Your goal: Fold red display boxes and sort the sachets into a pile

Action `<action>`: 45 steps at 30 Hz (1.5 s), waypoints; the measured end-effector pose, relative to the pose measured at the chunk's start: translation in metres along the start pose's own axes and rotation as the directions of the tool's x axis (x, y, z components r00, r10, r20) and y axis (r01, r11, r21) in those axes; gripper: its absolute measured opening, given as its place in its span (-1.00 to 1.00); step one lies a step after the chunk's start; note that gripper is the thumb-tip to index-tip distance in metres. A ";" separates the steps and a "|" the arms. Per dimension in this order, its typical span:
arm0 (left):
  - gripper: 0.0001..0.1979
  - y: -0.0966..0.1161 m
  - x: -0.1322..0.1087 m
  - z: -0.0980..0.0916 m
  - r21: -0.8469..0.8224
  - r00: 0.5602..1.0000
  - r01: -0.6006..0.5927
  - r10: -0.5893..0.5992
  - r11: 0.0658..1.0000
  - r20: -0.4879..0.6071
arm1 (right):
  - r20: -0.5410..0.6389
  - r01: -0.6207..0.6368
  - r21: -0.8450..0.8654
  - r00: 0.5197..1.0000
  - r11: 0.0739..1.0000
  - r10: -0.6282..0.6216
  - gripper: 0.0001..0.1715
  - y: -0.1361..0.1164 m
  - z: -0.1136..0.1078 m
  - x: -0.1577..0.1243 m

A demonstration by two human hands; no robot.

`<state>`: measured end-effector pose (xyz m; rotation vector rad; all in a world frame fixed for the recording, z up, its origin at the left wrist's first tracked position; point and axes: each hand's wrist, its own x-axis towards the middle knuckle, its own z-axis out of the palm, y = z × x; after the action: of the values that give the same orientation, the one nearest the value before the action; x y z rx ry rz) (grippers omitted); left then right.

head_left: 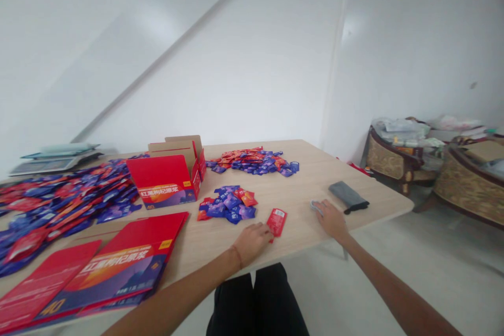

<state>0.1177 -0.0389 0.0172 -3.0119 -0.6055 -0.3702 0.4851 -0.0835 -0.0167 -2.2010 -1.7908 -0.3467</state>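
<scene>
A red sachet [277,221] with a white printed label lies flat near the table's front edge. My left hand [254,241] is closed at its lower left corner, fingertips on the sachet's edge. Further right, my right hand [331,220] rests on the table with its fingers on a small crumpled whitish wipe [315,206], partly hidden under them. Beside that hand lies a folded grey cloth [348,197] with a dark end. Just beyond my left hand is a small heap of purple and red sachets [228,203].
Open red cartons [165,181] stand left of centre. Flattened cartons [114,268] lie at front left beside a large sachet pile [66,205]. Another sachet heap [255,161] is at the back of the wooden table [307,168]. Loaded armchairs [388,160] stand right.
</scene>
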 end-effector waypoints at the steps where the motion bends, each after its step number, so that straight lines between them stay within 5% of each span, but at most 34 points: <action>1: -0.74 -0.004 -0.004 0.005 -0.022 0.999 -0.036 0.036 0.999 -0.023 | 0.007 0.011 -0.001 1.000 1.000 -0.011 -0.48 0.000 0.000 0.000; 6: -0.67 -0.009 -0.023 0.026 -0.174 0.987 -0.068 0.042 0.982 -0.154 | 0.035 0.036 0.013 0.999 0.999 -0.036 -0.48 0.001 0.002 0.000; 14: -0.63 0.001 -0.031 0.020 -0.225 0.979 -0.121 0.079 0.967 -0.190 | 0.178 0.093 -0.126 0.982 0.988 -0.070 -0.52 -0.018 -0.028 0.009; 19: -0.64 0.001 -0.033 0.017 -0.281 0.981 -0.108 0.056 0.954 -0.185 | -0.017 0.083 0.061 0.996 0.995 -0.082 -0.53 -0.061 -0.047 0.002; 23: -0.64 0.002 -0.033 0.014 -0.303 0.985 -0.096 0.048 0.948 -0.163 | -0.080 0.280 0.192 0.960 0.941 -0.270 -0.58 -0.111 -0.061 -0.015; 30: -0.66 0.005 -0.033 0.015 -0.297 0.986 -0.067 0.019 0.952 -0.163 | 0.126 0.482 0.149 0.857 0.863 -0.500 -0.64 -0.174 -0.066 -0.038; 38: -0.65 0.005 -0.033 0.011 -0.308 0.989 -0.067 0.023 0.949 -0.144 | 0.232 0.516 0.115 0.817 0.849 -0.528 -0.69 -0.171 -0.050 -0.025; 45: -0.62 0.002 -0.032 0.020 -0.296 0.982 -0.085 0.030 0.951 -0.185 | 0.285 0.375 -0.003 0.889 0.927 -0.358 -0.68 -0.159 -0.055 0.015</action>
<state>0.0941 -0.0513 -0.0104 -3.2215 -0.4838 -0.7895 0.3319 -0.0595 0.0503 -2.0186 -2.3892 -0.1673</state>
